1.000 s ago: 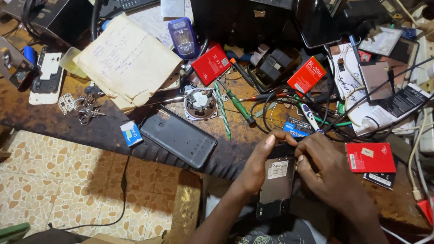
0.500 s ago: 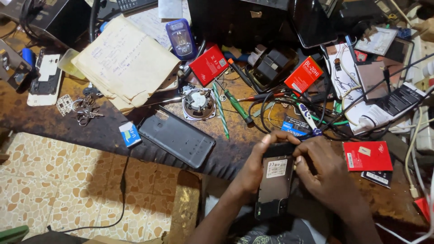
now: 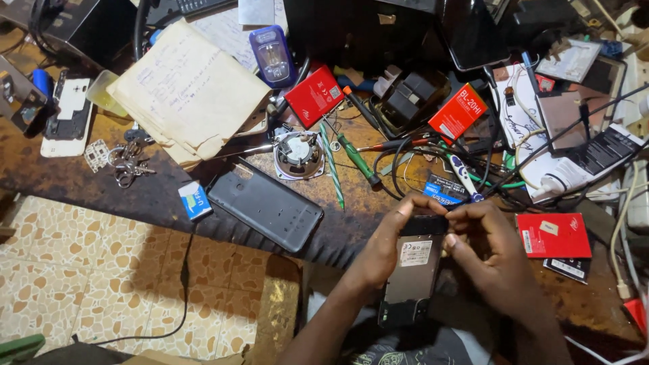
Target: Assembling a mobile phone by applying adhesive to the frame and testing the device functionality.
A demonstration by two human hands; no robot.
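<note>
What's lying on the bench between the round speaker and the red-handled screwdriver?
In the head view, a green-striped stick and a green-handled screwdriver lie between the speaker and the red-handled screwdriver.

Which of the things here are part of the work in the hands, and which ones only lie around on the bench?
In hand:
opened phone, back side up
left hand, gripping its left edge
right hand, fingers at its top end

Lying about:
dark back cover
small speaker
green screwdriver
red boxes
keys
papers
blue phone

Cluttered wooden bench: grey phone cover, papers, speaker.
</note>
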